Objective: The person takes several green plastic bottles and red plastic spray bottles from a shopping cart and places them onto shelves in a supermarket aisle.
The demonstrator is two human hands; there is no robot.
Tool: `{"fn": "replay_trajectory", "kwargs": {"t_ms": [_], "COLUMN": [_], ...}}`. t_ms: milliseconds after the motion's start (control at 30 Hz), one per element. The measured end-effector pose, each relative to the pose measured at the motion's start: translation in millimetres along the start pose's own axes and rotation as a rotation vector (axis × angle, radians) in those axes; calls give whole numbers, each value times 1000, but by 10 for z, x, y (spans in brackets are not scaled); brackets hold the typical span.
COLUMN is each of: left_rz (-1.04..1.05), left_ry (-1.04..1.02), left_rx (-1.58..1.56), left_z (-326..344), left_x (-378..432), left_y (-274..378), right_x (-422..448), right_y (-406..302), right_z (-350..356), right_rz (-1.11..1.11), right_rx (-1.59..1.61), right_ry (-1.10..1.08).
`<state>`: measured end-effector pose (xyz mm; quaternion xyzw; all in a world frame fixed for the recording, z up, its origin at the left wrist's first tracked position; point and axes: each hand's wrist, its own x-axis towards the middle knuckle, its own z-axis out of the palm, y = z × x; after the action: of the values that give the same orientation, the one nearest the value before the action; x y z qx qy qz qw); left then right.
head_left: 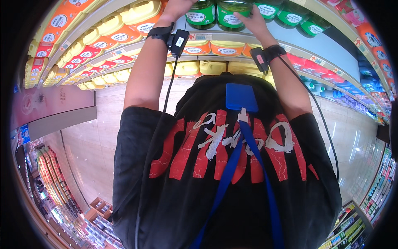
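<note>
My right hand (253, 24) is at the right side of a bottle of green liquid with a green label (233, 19), its thumb lying across the label's front. A second green-labelled bottle (201, 16) stands just left of it on the shelf. At the top edge, my left hand (179, 8) is beside that second bottle; its fingertips are partly cut off by the frame, so its grip is unclear. Both wrists wear black straps with small black devices (179, 43) and cables.
More green-labelled bottles (290, 18) stand to the right on the same shelf. Yellow jugs with orange labels (119, 34) fill the shelves at left. Below the shelf edge with price tags (202, 36) are further yellow jugs (228, 48). A blue badge holder (242, 97) hangs at my chest.
</note>
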<state>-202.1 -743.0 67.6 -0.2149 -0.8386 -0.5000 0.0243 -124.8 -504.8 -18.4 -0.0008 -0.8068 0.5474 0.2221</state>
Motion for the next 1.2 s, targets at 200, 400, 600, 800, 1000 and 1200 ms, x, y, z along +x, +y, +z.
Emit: {"fn": "replay_trajectory", "kwargs": {"t_ms": [200, 400, 600, 800, 1000, 1200], "left_rz": [12, 51, 126, 345, -129, -682], "left_ry": [6, -79, 37, 190, -292, -1024], "left_rx": [139, 17, 208, -126, -127, -146], "left_z": [80, 42, 86, 201, 567, 1444], "left_x": [-37, -76, 118, -302, -1570, -2331], "left_y": [174, 264, -372, -70, -602, 58], "right_x": [30, -56, -388, -1757, -3677, -5027], "right_y": [65, 50, -161, -469, -1018, -1389], "right_z": [-35, -98, -168, -1282, -2161, -2384], "right_rz": [51, 163, 251, 630, 1158, 1215], "right_rx": [-59, -12, -129, 65, 143, 140], "right_ry": [-74, -127, -130, -140, 377, 611]}}
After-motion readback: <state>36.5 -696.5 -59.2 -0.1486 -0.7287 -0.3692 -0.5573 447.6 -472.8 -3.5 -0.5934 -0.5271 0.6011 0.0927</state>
